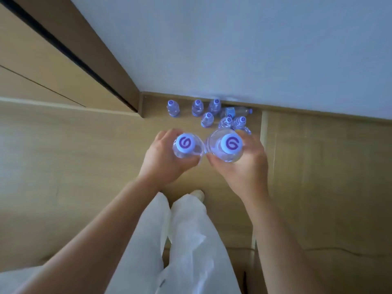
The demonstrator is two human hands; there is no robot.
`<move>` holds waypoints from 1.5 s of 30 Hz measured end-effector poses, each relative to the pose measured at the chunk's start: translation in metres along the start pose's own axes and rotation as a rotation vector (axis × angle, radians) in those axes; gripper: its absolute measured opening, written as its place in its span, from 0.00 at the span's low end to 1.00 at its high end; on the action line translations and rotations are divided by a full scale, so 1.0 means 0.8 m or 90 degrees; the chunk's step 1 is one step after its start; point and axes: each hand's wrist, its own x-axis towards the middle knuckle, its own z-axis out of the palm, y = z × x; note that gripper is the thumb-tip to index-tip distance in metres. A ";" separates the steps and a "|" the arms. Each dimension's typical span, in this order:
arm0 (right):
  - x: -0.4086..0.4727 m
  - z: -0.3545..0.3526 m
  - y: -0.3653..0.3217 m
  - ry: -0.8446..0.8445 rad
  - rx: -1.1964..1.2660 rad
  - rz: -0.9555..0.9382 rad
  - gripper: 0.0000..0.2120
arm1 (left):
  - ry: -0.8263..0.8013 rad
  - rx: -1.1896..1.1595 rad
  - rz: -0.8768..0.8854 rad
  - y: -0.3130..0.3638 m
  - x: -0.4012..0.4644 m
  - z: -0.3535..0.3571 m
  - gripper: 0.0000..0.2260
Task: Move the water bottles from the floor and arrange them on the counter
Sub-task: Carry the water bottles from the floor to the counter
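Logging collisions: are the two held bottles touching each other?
Cannot tell. In the head view the left bottle and right bottle sit side by side, their edges meeting without a plain gap or contact.

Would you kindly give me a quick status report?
Left hand grips one bottle, right hand another. More bottles remain on the floor. Nothing blocking.

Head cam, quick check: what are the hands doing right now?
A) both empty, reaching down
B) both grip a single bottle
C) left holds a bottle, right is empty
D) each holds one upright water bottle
D: the left hand wraps one water bottle and the right hand wraps a second bottle, both cap-up, above the bottles on the floor.
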 end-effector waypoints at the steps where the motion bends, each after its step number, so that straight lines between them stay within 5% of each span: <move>1: -0.004 -0.008 -0.025 -0.012 -0.001 -0.019 0.25 | 0.023 0.001 0.000 0.007 -0.016 -0.023 0.19; 12: -0.076 0.025 -0.283 -0.083 -0.044 -0.344 0.22 | 0.314 -0.003 -0.025 -0.021 -0.181 -0.264 0.13; 17: -0.137 0.089 -0.383 -0.148 -0.045 -0.412 0.30 | 0.416 0.014 -0.075 -0.085 -0.252 -0.359 0.18; 23: -0.206 0.169 -0.492 -0.200 0.036 -0.443 0.25 | 0.516 0.007 -0.157 -0.168 -0.346 -0.455 0.09; 27: -0.245 0.223 -0.562 -0.257 0.062 -0.493 0.26 | 0.581 0.006 -0.205 -0.220 -0.387 -0.507 0.16; 31: -0.267 0.277 -0.621 -0.299 0.073 -0.544 0.20 | 0.654 -0.043 -0.254 -0.267 -0.411 -0.547 0.16; 45: -0.236 0.522 -0.881 -0.440 0.098 -0.750 0.21 | 0.812 -0.043 -0.386 -0.404 -0.363 -0.802 0.18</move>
